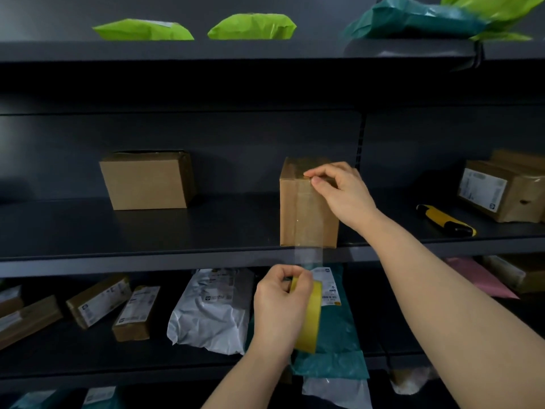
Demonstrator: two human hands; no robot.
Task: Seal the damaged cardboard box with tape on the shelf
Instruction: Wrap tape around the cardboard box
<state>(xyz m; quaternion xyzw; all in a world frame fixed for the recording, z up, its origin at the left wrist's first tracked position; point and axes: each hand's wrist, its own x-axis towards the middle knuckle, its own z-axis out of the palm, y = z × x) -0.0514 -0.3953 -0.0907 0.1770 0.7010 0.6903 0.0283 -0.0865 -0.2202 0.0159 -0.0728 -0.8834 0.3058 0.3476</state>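
Clear tape (306, 256) runs taut from the top front edge of the cardboard box (326, 225), down its front face, to the tape roll (312, 317) held below the shelf (177, 231) lip. The right hand (342, 193) pinches the tape's end against that top edge, fingers (318, 172) curled. Directly below those fingers, the left hand (280, 308) grips the yellow roll. The box stands at the shelf's front edge, under the right fingers. Risks: the roll's pull could drag the probably light box off the lip, or peel the end free if the pinch weakens. A skewed strip would wrinkle and miss the seam. A utility knife (445, 220) lies right of the fingers, but both hands are occupied, so cutting looks awkward.
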